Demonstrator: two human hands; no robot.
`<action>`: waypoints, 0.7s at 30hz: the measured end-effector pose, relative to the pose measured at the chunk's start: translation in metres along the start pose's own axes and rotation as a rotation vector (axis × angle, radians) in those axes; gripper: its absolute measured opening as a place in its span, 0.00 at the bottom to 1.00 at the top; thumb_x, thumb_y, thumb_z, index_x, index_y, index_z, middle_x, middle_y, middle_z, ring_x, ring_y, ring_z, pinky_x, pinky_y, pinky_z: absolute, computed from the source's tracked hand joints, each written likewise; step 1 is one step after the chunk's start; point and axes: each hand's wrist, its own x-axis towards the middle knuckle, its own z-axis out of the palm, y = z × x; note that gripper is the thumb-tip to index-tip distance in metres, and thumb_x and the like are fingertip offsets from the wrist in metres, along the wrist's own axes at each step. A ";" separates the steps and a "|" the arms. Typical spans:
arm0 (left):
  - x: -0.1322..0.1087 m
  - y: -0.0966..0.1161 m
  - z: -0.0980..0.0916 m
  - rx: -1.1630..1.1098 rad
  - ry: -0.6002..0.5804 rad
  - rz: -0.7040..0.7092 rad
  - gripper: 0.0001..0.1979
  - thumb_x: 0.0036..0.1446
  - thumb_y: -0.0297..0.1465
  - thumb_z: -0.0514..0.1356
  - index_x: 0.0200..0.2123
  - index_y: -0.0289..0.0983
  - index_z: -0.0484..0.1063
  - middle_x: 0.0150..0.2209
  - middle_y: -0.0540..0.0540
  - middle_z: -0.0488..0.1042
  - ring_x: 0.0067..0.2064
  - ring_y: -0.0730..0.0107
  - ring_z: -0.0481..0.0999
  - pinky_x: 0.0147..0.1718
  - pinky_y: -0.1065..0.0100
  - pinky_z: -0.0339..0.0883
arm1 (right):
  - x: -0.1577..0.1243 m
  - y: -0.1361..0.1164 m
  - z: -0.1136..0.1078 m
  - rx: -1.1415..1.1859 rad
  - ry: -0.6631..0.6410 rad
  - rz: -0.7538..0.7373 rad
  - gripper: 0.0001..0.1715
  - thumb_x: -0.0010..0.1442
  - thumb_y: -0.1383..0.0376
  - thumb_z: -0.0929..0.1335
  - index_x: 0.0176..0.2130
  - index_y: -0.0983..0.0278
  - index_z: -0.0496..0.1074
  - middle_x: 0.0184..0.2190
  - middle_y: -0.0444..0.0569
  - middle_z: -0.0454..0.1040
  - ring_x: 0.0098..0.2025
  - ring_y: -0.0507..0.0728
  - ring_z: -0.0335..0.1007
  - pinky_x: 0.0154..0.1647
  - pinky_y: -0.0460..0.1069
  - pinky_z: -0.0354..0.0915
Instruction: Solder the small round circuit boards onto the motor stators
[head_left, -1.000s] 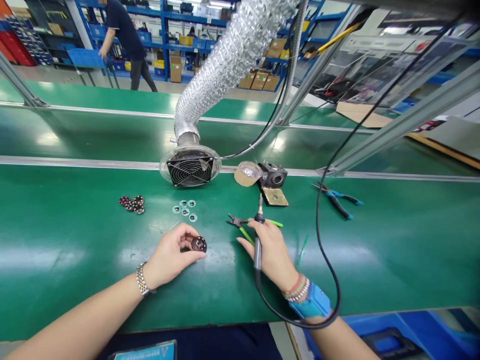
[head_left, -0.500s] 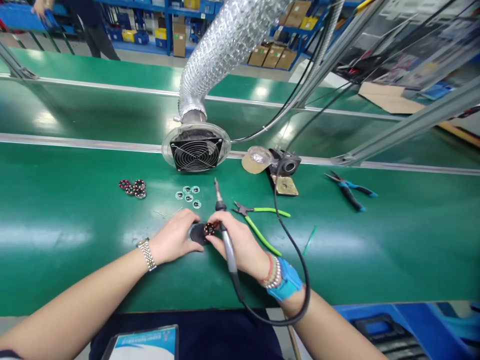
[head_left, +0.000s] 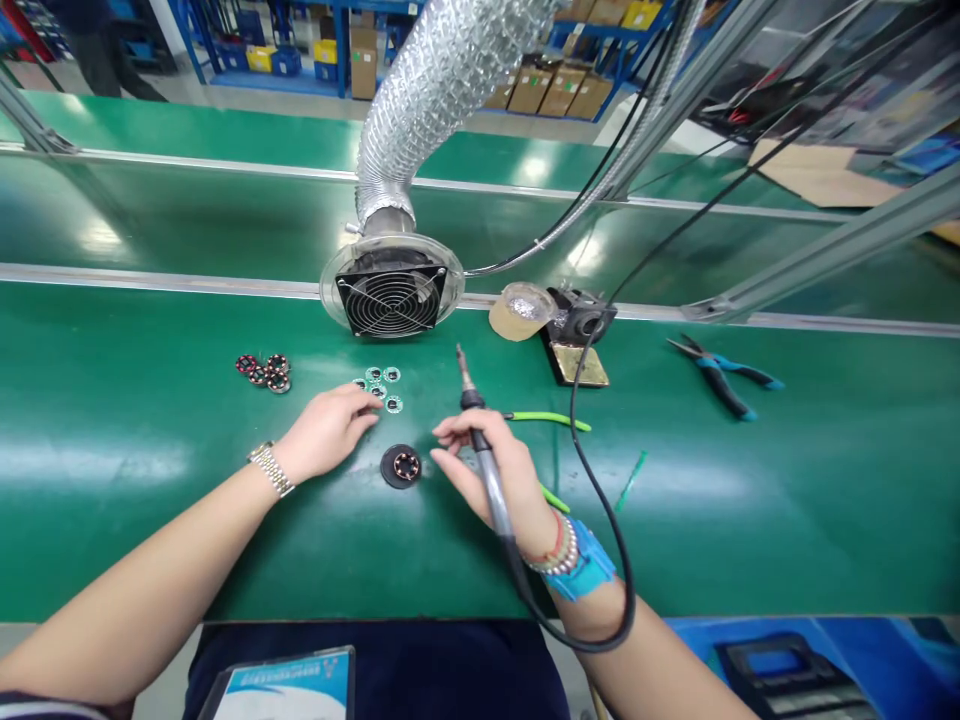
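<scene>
My right hand [head_left: 487, 470] grips a soldering iron [head_left: 480, 430], its tip pointing up and away from me, with its black cord trailing past my wrist. A black round disc with a ring of copper coils [head_left: 400, 466] lies on the green bench mat [head_left: 135, 540] between my hands, touching neither. My left hand [head_left: 326, 432] holds nothing visible. Its fingertips reach the small clear-rimmed discs [head_left: 379, 385]. Green-handled cutters [head_left: 544, 421] lie just beyond my right hand, partly hidden by it. A small stack of coil rings [head_left: 264, 372] sits farther left.
A fume extractor fan [head_left: 391, 298] with a silver duct [head_left: 427, 110] stands at the bench's back edge. Beside it are a tape roll [head_left: 521, 310] and a soldering iron stand [head_left: 579, 320]. Blue-handled pliers [head_left: 724, 375] lie to the right. A blue wrist strap [head_left: 581, 565] circles my right wrist.
The coil disc has left my hands and lies on the mat. My left hand has moved up and left to the small discs. My right hand has drawn back rightward with the iron.
</scene>
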 end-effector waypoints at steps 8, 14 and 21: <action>0.039 0.002 0.013 0.122 0.034 -0.015 0.05 0.47 0.30 0.60 0.31 0.37 0.70 0.33 0.45 0.68 0.37 0.62 0.68 0.38 0.63 0.62 | 0.002 0.010 0.002 0.041 0.144 0.065 0.11 0.54 0.69 0.65 0.38 0.61 0.60 0.33 0.44 0.68 0.28 0.49 0.65 0.32 0.47 0.65; 0.024 0.018 0.006 -0.457 0.103 -0.233 0.06 0.47 0.30 0.60 0.25 0.35 0.65 0.22 0.52 0.68 0.25 0.73 0.68 0.27 0.70 0.62 | 0.007 0.000 0.007 -0.069 0.176 -0.100 0.13 0.55 0.72 0.64 0.42 0.61 0.61 0.35 0.47 0.70 0.32 0.52 0.69 0.36 0.49 0.68; 0.003 0.048 -0.001 -1.032 0.054 -0.315 0.11 0.44 0.31 0.64 0.21 0.34 0.63 0.20 0.53 0.68 0.25 0.75 0.70 0.30 0.69 0.65 | 0.013 -0.017 0.014 -0.234 0.189 -0.397 0.22 0.56 0.74 0.64 0.48 0.60 0.57 0.45 0.53 0.68 0.46 0.57 0.66 0.45 0.55 0.67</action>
